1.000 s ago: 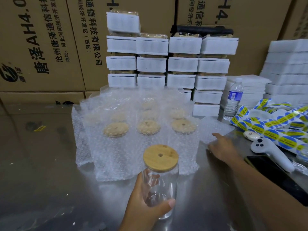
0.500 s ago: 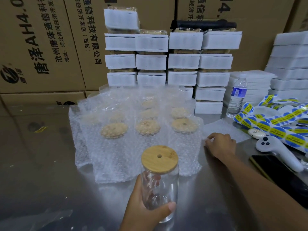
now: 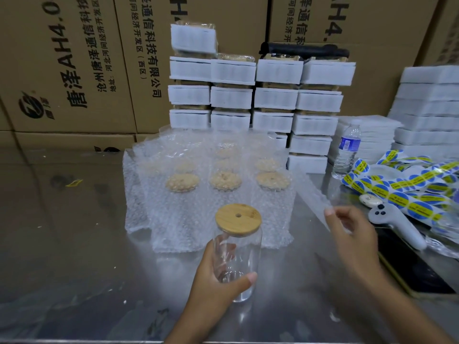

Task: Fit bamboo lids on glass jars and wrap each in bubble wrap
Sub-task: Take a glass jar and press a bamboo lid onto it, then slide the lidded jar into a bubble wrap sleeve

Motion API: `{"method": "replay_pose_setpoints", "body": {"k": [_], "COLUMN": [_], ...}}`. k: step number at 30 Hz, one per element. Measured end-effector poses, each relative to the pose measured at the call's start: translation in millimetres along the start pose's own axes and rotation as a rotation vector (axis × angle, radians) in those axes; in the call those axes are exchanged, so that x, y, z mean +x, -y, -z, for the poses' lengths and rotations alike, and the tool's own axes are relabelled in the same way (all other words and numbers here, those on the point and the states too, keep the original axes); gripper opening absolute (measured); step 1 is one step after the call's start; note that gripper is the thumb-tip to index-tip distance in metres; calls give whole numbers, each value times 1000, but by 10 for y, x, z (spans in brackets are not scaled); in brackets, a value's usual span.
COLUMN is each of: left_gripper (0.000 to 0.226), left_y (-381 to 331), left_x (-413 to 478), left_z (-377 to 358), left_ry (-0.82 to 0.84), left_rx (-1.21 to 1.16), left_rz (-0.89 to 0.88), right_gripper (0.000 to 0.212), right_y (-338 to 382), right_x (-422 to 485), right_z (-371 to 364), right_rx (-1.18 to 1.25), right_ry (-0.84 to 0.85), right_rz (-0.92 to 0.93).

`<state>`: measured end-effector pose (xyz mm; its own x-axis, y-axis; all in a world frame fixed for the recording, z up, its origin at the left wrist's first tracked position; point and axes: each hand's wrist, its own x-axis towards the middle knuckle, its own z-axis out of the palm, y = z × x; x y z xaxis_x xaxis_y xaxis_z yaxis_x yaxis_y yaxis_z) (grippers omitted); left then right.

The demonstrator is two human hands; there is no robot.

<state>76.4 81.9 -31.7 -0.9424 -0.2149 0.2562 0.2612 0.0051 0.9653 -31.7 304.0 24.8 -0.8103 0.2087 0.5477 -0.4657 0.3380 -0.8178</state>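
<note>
Near the table's front edge, the left hand gripped the glass jar, bamboo lid fitted, upright for wrapping. The right hand, its fingers pinching a bubble wrap sheet, seemingly meant to bring it over.

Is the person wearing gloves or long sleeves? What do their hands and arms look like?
No gloves. The left hand and right hand are bare, with no rings, watch or bracelet showing. The left arm and right arm are bare too, with no sleeve in the picture. The nails that show look short and unpainted.
</note>
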Motion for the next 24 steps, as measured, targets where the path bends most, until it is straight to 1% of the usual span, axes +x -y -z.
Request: {"method": "replay_pose_setpoints", "body": {"k": [5,8,10,11,14,17,19,22,24], "left_gripper": [84,83,83,82,79,77,78,75,74], "left_y": [-59,-112,-174,-215,-371,-526,-615,-690,-734], "left_x": [-37,-90,-123,-144,-224,-289,-321,-347,-357], "left_z": [5,79,174,235,438,622,693,748,754], "left_ry": [-52,-108,-159,-180,-236,-280,-290,-282,-279], "left_rx": [-4,-5,-34,-42,-39,-42,-48,-53,-51], "left_rz": [-11,-46,-78,-94,-135,-178,-185,-194,-204], "right_gripper": [10,7,6,8,16,13,11,19,23], "right_y": [406,555,601,617,667,712,731,738,751], "right_x": [-505,-787,-916,-972,-1102,-1211,-1296,-1414,-1459], "right_z": [13,-86,-184,-245,-465,-704,-845,-1008,-1054], "right_rx": [187,210,163,134,51,-38,-59,-131,-223], "right_ry": [123,200,300,360,545,694,744,797,858], "right_rz": [77,166,210,213,157,125,96,51,65]}}
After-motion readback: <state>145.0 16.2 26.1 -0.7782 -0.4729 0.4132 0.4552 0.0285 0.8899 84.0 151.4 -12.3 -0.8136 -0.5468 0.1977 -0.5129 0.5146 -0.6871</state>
